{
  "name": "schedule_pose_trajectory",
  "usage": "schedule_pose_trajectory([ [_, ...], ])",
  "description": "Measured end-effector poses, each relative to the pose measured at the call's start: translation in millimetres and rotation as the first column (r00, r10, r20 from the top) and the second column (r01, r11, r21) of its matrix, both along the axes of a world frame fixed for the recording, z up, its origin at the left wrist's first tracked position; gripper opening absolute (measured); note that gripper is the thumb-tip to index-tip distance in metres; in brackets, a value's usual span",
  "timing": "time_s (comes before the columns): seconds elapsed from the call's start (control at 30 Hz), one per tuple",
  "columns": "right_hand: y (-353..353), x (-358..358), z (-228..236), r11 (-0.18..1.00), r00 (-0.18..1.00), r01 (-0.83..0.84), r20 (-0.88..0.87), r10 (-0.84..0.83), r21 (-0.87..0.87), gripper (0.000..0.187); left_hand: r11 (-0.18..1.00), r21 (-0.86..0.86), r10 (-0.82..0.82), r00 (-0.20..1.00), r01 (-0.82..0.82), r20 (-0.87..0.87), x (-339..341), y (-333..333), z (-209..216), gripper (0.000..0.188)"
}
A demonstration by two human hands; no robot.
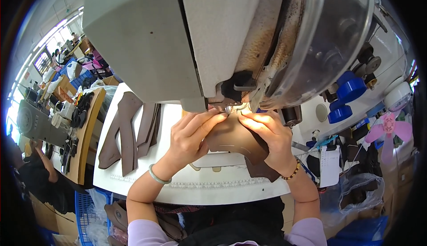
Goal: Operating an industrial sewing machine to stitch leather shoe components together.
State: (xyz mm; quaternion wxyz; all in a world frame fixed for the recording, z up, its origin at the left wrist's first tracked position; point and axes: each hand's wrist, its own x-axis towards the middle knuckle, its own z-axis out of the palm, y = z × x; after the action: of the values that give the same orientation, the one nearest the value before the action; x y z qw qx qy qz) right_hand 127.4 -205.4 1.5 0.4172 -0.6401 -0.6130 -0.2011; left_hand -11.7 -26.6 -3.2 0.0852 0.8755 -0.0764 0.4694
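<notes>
A curved brown leather-like piece with short pale stitch lines lies under the head of a sewing machine. My left hand grips its left edge, with the fingers pressed together close to the lit needle area. On the other side my right hand holds the piece, fingertips on top near the needle and the rest of the hand along its right edge. A darker flap of the material hangs below my right wrist. The machine head hides the needle's upper part.
Several brown cut strips lie on the white table at left. A printed ruler strip runs along its front edge. Blue spools and a pink fan stand at right. A blue basket is below left, near another person.
</notes>
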Motion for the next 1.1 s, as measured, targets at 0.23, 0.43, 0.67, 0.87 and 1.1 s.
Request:
schedule_pose_trajectory([
  [0.23,1,3,2,0.997,0.989,-0.074,-0.13,0.069,-0.038,0.041,0.999,-0.016,0.038,0.998,-0.037,0.042,-2,-2,2,0.036],
  [0.43,-5,9,1,0.981,0.964,-0.164,-0.229,0.136,-0.107,0.04,0.98,-0.182,-0.113,0.975,0.077,-0.193,-14,31,10,0.044],
  [0.67,-24,19,10,0.995,0.921,-0.095,-0.381,0.085,-0.006,0.041,0.81,-0.549,-0.46,0.805,0.207,-0.375,-6,51,19,0.041],
  [0.87,-19,24,16,0.975,0.799,-0.05,-0.577,0.168,0.215,0.014,0.731,-0.639,-0.53,0.79,0.241,-0.308,-2,50,9,0.038],
  [1.1,-16,20,21,0.974,0.714,-0.009,-0.684,-0.15,-0.224,0.03,0.931,-0.3,-0.301,0.903,0.209,-0.307,-9,44,12,0.047],
])
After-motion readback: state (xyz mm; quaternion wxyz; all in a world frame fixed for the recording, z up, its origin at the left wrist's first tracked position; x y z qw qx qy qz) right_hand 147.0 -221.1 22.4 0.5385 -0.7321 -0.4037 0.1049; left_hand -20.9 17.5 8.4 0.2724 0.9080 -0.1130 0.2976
